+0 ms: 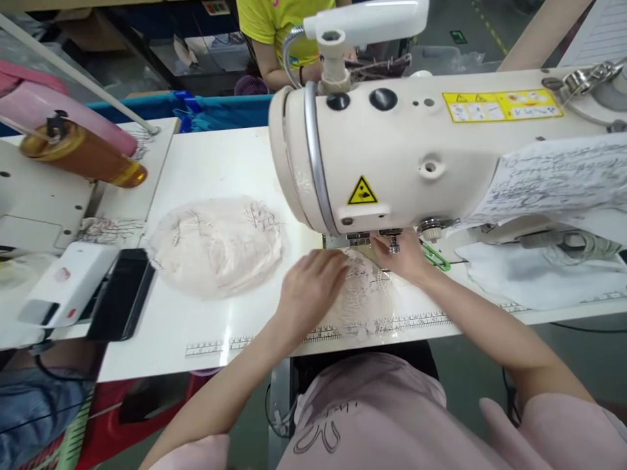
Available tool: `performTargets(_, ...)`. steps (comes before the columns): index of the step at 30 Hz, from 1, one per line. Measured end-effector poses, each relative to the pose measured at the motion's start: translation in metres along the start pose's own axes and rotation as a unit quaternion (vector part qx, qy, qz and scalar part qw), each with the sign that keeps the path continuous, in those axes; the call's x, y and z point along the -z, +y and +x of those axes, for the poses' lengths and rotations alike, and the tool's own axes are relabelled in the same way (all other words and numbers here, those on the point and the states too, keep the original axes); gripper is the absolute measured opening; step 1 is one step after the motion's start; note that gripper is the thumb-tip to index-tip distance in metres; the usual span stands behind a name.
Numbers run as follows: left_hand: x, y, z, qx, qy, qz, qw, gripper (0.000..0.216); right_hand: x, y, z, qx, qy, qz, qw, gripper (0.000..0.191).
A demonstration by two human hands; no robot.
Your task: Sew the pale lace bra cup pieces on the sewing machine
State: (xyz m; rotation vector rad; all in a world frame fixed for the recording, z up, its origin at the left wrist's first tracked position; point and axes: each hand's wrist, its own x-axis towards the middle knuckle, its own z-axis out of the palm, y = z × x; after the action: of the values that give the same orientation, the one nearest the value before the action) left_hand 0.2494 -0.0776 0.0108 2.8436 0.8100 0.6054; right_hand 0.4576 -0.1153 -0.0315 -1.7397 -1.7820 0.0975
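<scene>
A pale, sheer piece of lace fabric point(361, 297) lies at the needle area of a cream sewing machine point(406, 156) and hangs toward the table's front edge. My left hand point(313, 282) rests on its left side, fingers curled together and closed on the lace. Under the machine head, beside the presser foot, is my right hand point(402, 256). Its thumb and fingers are drawn together, but the machine partly hides the tips, so what they pinch is unclear. Just right of that hand lies a green thread snipper point(435, 256).
Left on the white table point(210, 156) sits a pile of pale lace pieces point(220, 245). Beyond it are a black phone point(122, 294), a white device point(72, 282) and an amber bottle point(88, 153). White fabric point(539, 274) lies at right. A person in a yellow shirt point(279, 29) is opposite.
</scene>
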Motion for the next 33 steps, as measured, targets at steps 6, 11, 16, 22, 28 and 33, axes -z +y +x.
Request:
performTargets(6,-0.007,0.003,-0.010,0.060,-0.033,0.076,0.995,0.044,0.001,-0.003,0.001,0.048,-0.020,-0.017,0.998,0.023)
performTargets(11,-0.012,-0.010,-0.004,0.157,-0.056,-0.076,0.983,0.017,0.009,-0.007,0.001,0.068,-0.103,0.069,0.990,0.032)
performTargets(16,-0.008,0.000,0.000,0.237,-0.077,-0.403,0.881,0.016,0.026,-0.010,0.006,0.014,-0.251,0.350,0.903,0.032)
performTargets(22,-0.002,-0.012,0.002,0.310,-0.101,-0.349,0.879,0.020,0.029,-0.009,0.008,-0.071,-0.199,0.317,0.925,0.015)
performTargets(28,0.001,-0.011,0.003,0.170,-0.034,0.014,0.985,0.023,0.016,-0.005,0.001,0.009,-0.071,0.029,0.997,0.021)
performTargets(33,-0.012,0.004,-0.002,0.001,-0.031,0.035,0.999,0.035,0.013,0.000,0.000,0.207,-0.044,-0.088,0.973,0.034)
